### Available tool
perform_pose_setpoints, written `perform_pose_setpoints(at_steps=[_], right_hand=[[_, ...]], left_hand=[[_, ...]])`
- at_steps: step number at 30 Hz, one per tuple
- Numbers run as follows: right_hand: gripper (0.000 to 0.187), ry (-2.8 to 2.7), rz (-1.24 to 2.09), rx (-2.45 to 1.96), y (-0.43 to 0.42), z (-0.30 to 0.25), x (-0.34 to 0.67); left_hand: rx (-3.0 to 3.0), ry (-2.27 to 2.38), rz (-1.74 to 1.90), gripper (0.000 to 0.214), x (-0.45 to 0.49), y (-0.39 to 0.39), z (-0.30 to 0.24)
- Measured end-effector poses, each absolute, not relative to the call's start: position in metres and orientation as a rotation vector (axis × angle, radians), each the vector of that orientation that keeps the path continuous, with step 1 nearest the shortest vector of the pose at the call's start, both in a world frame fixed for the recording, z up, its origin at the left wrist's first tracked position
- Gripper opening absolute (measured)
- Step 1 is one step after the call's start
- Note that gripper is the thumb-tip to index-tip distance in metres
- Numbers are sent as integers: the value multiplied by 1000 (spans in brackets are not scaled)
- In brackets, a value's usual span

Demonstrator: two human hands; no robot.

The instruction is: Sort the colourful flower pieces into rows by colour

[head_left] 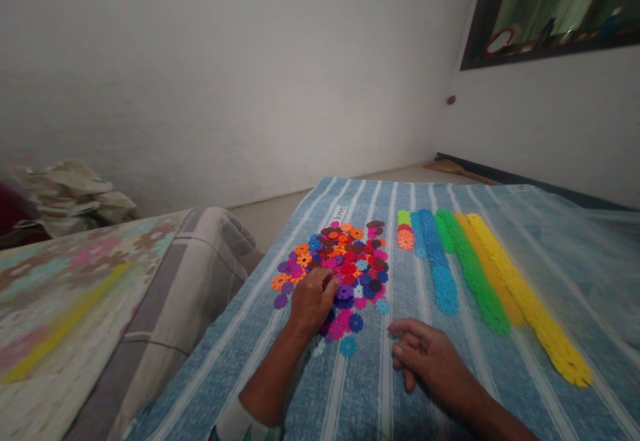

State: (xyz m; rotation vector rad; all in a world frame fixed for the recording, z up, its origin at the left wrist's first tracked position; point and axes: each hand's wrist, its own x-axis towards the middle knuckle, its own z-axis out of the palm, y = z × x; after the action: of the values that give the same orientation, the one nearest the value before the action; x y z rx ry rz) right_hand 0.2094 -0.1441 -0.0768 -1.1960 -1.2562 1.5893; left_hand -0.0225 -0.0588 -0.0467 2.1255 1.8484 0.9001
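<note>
A loose heap of plastic flower-shaped discs [349, 254] in red, orange, purple, pink, brown and blue lies on a striped blue cloth. My left hand [313, 300] is at the heap's near left side, its fingers curled down onto the discs; what they pinch, if anything, is hidden. My right hand [430, 358] hovers or rests over the cloth to the right, index finger stretched out and the others loosely bent, holding nothing. Close to it are a blue disc [349, 346] and a light blue disc [383, 306].
Overlapping discs form rows on the right: a yellow row [530, 298], an orange row [500, 289], a green row [475, 278] and a blue row [435, 248]. A short lime, red and orange stack [405, 231] lies beside them. A cloth-covered surface [90, 294] stands left.
</note>
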Motion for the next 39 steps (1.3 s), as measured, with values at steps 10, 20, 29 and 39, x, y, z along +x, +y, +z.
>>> perform_pose_setpoints(at_steps=[10,20,29,39], right_hand=[[35,-1298,1595,-1150,-139,-80,206],[31,-1260,1632,-1136,-133,-78,203],[33,-1292,1645,-1139,-137,-81,204],[45,-1274,1695,-1192,-138,-89,202]], left_hand=[[2111,2373,45,34,-59,47,-11],[2006,2156,119,9,-78,101,-15],[1653,2024,512,12,-89,94,-30],[1406,2037,716,20,-107,98,-12]])
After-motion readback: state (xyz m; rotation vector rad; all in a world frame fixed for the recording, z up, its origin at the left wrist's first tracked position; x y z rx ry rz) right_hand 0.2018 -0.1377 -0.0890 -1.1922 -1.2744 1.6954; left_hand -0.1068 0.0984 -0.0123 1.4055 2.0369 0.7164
